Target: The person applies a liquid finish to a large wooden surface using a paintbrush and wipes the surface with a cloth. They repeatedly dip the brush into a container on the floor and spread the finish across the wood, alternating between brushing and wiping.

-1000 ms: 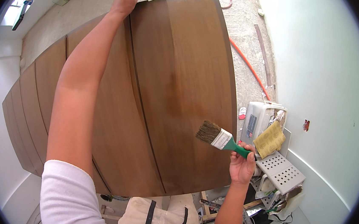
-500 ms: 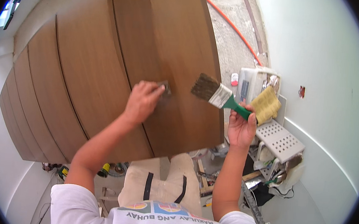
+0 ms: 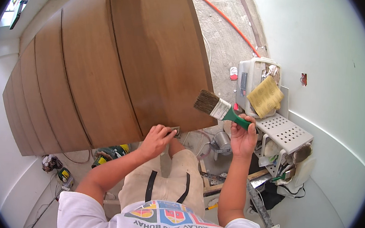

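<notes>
A large brown wooden panel [image 3: 171, 48] with dark grooves spreads ahead of me and to the left. At its near edge, my left hand [image 3: 156, 142] pinches a small dark flat piece, apparently folded sandpaper [image 3: 175, 130], against the wood; the fingers partly cover it. Off the panel's right corner, my right hand [image 3: 244, 139] grips the green handle of a paintbrush [image 3: 222, 109]. The brush's dark bristles point left, above the panel's edge, and look apart from the wood.
On the right, a yellow sheet [image 3: 265, 96] lies over a clear plastic bin [image 3: 247, 72], beside a perforated grey stool [image 3: 285, 132]. An orange hose [image 3: 226, 15] crosses the concrete floor. A metal can [image 3: 222, 140] stands under the right hand; power tools [image 3: 109, 153] lie below the panel.
My left hand has slid the small piece from mid-board toward me, to the panel's near edge. The right hand with the paintbrush has come slightly nearer. The view has shifted.
</notes>
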The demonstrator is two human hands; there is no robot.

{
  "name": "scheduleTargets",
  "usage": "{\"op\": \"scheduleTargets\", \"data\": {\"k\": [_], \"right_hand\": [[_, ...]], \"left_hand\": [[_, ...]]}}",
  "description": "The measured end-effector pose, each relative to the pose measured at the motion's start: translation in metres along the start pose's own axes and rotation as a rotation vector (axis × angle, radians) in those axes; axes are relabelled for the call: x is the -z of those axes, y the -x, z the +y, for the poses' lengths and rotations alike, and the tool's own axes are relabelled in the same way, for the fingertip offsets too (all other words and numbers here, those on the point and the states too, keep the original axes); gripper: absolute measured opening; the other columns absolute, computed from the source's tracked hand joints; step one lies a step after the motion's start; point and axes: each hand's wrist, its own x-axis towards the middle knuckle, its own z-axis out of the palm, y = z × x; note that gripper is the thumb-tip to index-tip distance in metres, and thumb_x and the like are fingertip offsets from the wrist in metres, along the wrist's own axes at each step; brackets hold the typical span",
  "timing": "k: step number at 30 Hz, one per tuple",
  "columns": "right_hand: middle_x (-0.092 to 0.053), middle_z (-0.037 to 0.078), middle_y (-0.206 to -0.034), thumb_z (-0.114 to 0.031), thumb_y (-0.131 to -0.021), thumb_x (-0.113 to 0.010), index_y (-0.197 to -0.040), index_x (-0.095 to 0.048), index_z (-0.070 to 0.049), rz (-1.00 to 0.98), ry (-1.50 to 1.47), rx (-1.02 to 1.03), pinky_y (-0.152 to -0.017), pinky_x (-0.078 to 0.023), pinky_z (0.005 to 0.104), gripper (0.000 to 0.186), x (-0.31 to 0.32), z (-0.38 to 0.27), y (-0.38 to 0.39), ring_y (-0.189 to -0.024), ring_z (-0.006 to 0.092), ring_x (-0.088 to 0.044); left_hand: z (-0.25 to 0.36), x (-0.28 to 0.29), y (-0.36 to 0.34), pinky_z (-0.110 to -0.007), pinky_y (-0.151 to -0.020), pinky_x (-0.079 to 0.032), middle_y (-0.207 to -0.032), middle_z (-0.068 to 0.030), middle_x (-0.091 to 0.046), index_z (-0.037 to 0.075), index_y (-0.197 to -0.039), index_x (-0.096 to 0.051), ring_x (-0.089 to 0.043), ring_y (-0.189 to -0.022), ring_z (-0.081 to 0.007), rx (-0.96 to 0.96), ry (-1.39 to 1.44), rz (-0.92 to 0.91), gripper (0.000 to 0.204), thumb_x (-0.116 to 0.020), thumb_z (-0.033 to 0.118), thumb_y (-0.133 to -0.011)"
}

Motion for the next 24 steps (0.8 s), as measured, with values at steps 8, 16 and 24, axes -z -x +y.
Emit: {"op": "scheduleTargets", "data": {"k": [8,16,24], "right_hand": [[-0.067,0.017,-0.117,-0.025,-0.1,-0.071,-0.12,-0.066,0.0,0.05,0.031,-0.025,-0.084,-0.066,0.0387,0.033,-0.004,0.01,-0.024,-0.098,0.032,-0.073],[-0.07,0.02,-0.115,-0.023,-0.099,-0.074,-0.12,-0.066,0.003,0.046,0.168,-0.08,-0.084,-0.066,0.0412,0.035,-0.051,0.043,-0.113,-0.096,0.0342,-0.075],[-0.072,0.017,-0.112,-0.009,-0.1,-0.069,-0.121,-0.066,0.007,-0.255,0.759,0.073,-0.091,-0.061,0.0376,0.027,-0.194,0.07,-0.285,-0.1,0.0274,-0.074]], "left_hand": [[-0.131,0.083,-0.125,-0.044,-0.089,-0.047,-0.116,-0.0107,-0.063,0.007,-0.127,-0.068,-0.059,-0.107,-0.0316,-0.036,-0.255,0.271,0.045,-0.062,0.002,-0.082],[-0.352,0.219,-0.314,-0.044,-0.081,-0.053,-0.112,-0.0031,-0.069,0.018,-0.121,-0.074,-0.065,-0.1,-0.0287,0.041,-0.464,0.565,0.029,-0.068,0.011,-0.093],[-0.444,0.34,-0.416,-0.042,-0.09,-0.052,-0.112,-0.0137,-0.072,0.01,-0.122,-0.075,-0.068,-0.104,-0.0346,0.194,-0.243,0.97,0.027,-0.064,0.023,-0.102]]}}
